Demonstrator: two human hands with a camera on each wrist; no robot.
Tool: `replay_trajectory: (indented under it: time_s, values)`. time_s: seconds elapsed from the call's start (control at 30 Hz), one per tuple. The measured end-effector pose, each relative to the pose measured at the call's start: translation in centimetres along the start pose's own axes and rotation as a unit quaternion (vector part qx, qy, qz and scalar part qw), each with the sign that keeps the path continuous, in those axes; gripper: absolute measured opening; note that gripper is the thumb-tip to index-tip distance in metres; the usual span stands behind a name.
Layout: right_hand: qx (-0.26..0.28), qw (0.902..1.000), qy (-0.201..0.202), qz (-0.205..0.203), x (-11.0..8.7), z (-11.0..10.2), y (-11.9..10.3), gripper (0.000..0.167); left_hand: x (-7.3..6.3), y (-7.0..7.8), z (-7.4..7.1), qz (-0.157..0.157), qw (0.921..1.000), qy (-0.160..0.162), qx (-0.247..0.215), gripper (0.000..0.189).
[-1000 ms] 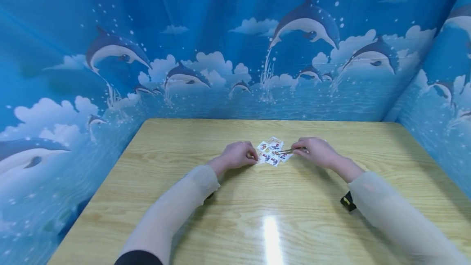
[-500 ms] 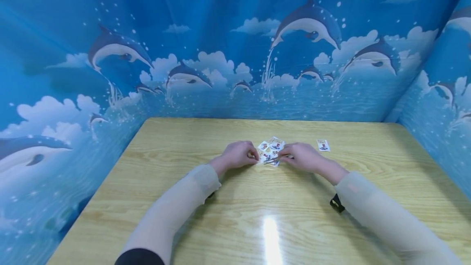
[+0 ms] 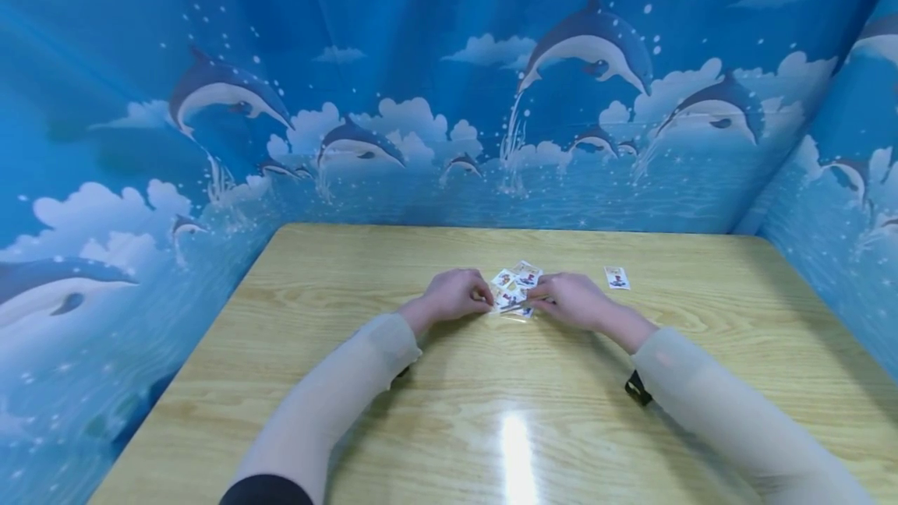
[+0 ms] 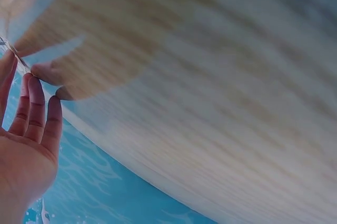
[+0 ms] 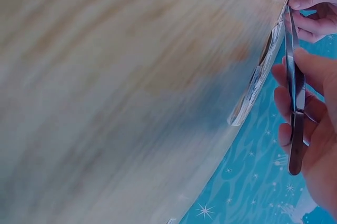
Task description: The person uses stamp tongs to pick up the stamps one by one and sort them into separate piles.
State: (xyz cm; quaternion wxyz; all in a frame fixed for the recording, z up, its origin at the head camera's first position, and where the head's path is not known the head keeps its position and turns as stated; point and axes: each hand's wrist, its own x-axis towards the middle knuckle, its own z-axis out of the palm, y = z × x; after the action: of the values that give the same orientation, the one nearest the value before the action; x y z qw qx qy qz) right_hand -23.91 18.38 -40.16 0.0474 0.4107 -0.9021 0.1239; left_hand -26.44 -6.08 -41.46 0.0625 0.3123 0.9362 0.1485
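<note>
Faced a blue curtain printed with leaping dolphins and clouds, across a pale wood-grain table. Had a cluster of small printed cards lying overlapped toward the table's far side, between both hands, seemingly for easy reach from either. Left one lone card well apart, off to the right, probably to keep it free of the rest. Set the left hand at the cluster's left edge, apparently to steady it; could not tell whether pinching that edge or merely pressing it. Pinched metal tweezers between thumb and fingers of the right hand, presumably for finer control on such thin pieces, with the tips low at the cluster's near side, close by the left fingertips. Reached forward with both arms angled inward in pale sleeves, backs of the hands uppermost, wrists low over the wood.
</note>
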Motion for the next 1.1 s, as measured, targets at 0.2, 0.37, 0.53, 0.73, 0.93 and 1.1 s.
replay_trajectory:
  time_s: [0.2, 0.37, 0.53, 0.73, 0.93, 1.1]
  values:
    - [-0.004, 0.9999, -0.006, -0.01, -0.07, 0.14, 0.0, 0.017, -0.08, 0.02, -0.04, -0.007, 1.0, 0.002, -0.002, 0.008]
    - [-0.004, 0.9998, -0.008, -0.018, -0.16, 0.21, -0.18, 0.016, -0.23, -0.04, -0.11, -0.01, 0.9999, -0.003, -0.004, 0.008]
    - [-0.003, 0.9997, -0.012, -0.019, -0.21, 0.3, -0.32, 0.018, -0.57, -0.21, -0.15, 0.008, 0.9999, -0.002, -0.011, 0.008]
    - [0.009, 0.9999, 0.006, -0.005, -0.3, 0.11, -0.34, 0.019, -0.69, -0.23, -0.03, 0.026, 0.9996, 0.0, -0.01, 0.009]
    - [0.006, 0.9999, 0.011, 0.005, -0.33, -0.01, -0.15, 0.017, -0.67, -0.16, -0.02, 0.023, 0.9997, -0.003, -0.012, 0.009]
    - [0.004, 1.0, 0.0, -0.001, -0.3, 0.08, -0.23, 0.015, -0.73, -0.26, -0.13, 0.017, 0.9993, -0.007, -0.031, 0.011]
